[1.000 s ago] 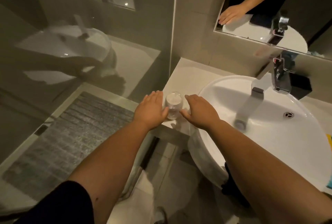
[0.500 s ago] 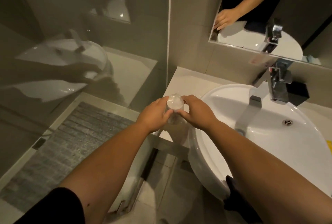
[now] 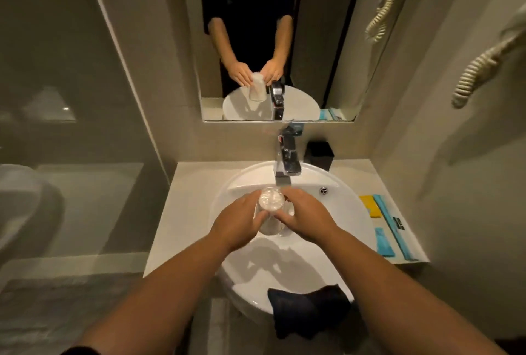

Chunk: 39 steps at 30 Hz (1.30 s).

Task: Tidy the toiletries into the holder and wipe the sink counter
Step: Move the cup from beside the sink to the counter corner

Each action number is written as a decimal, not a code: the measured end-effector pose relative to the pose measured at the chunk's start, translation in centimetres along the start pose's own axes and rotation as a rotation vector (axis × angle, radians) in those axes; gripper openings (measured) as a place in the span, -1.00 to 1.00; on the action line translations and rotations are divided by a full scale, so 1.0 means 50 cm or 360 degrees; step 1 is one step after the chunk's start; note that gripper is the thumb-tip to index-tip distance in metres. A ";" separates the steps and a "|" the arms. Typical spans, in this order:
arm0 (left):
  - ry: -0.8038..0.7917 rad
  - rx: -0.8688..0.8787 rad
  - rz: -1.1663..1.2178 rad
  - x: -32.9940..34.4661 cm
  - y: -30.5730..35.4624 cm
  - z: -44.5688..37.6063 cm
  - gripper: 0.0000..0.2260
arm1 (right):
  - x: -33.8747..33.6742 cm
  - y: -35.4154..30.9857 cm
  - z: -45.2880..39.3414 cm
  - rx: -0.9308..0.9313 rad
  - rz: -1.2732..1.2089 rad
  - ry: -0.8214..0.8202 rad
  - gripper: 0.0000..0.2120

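A clear glass tumbler (image 3: 270, 203) is held upside down over the white basin (image 3: 344, 221), between both hands. My left hand (image 3: 237, 221) grips its left side and my right hand (image 3: 306, 219) its right side. On the counter at the right lie blue toiletry packets (image 3: 392, 226) and a yellow packet (image 3: 370, 206). A dark cloth (image 3: 307, 309) hangs over the basin's front rim. A black holder (image 3: 318, 154) stands behind the tap at the back of the counter.
The chrome tap (image 3: 287, 157) rises at the basin's back edge, just beyond the glass. A mirror (image 3: 279, 41) above reflects the hands. A glass shower screen (image 3: 71, 98) stands left of the beige counter (image 3: 185, 206). A coiled cord (image 3: 478, 70) hangs on the right wall.
Both hands closed on the glass at the counter's left end, lifted it and carried it right, over the basin. The view swung right and now faces the mirror.
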<state>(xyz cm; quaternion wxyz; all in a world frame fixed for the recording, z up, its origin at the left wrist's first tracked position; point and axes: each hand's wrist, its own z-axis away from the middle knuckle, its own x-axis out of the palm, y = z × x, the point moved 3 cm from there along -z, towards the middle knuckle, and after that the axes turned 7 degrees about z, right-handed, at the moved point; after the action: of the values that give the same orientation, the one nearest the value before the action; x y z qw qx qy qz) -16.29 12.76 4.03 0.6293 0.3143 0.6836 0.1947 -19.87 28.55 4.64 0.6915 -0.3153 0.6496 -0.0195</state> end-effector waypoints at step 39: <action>-0.0278 -0.0038 0.0179 0.563 0.124 -0.729 -0.73 | -0.095 0.792 -0.346 0.0594 -0.0268 0.0175 -0.44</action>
<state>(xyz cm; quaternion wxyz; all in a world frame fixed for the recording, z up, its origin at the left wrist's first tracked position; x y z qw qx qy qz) -51.24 40.94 -7.82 0.6782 0.3603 0.6051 0.2098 -51.53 55.22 -8.69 0.6974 -0.2335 0.6428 -0.2143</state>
